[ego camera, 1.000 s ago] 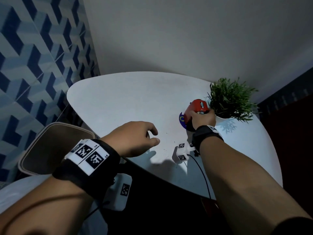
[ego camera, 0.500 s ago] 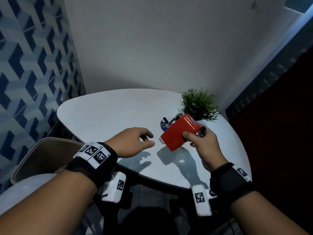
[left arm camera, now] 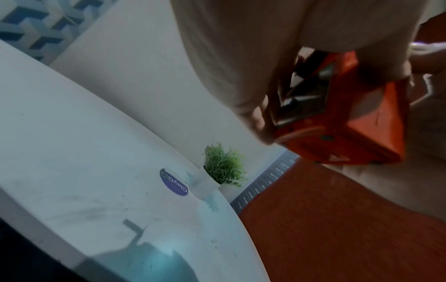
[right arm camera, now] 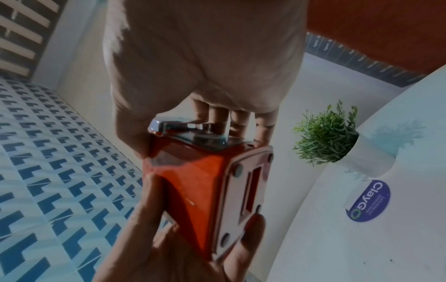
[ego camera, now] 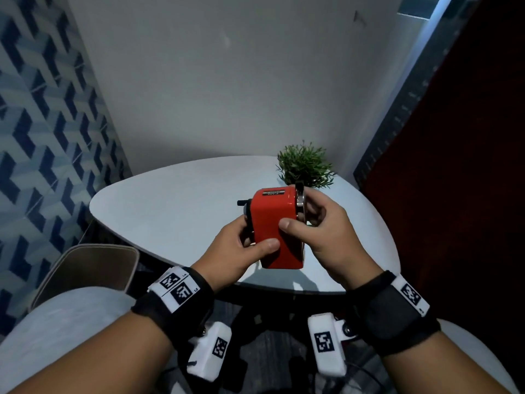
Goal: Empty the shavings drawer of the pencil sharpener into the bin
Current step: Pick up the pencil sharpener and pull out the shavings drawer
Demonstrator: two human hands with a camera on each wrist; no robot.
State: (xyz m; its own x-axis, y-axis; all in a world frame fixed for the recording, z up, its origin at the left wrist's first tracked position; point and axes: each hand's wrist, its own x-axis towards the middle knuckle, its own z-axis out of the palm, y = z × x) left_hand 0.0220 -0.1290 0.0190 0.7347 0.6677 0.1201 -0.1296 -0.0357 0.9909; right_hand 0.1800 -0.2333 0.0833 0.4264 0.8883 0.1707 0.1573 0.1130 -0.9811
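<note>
Left hand (ego camera: 235, 251): thumb pressed on the red face of the pencil sharpener (ego camera: 277, 228), fingers curled round its left side; fingertips hidden behind the body in the head view.
Right hand (ego camera: 324, 231): thumb on the red face, fingers (right arm camera: 237, 122) wrapped behind the chromed end; how tightly they close cannot be told.
Pencil sharpener: gripped by both hands, lifted clear above the near edge of the desk (ego camera: 170, 200); crank side partly covered by the left hand.
Shavings drawer: hard to make out; cannot tell whether it sits in or out.
Bin (ego camera: 93, 268): on the floor, left of the desk; lower part cut off by a knee.
Sticker (right arm camera: 369, 200): blue, round, flat on the desk.
Plant (ego camera: 305, 164): potted, far right of the desk.
</note>
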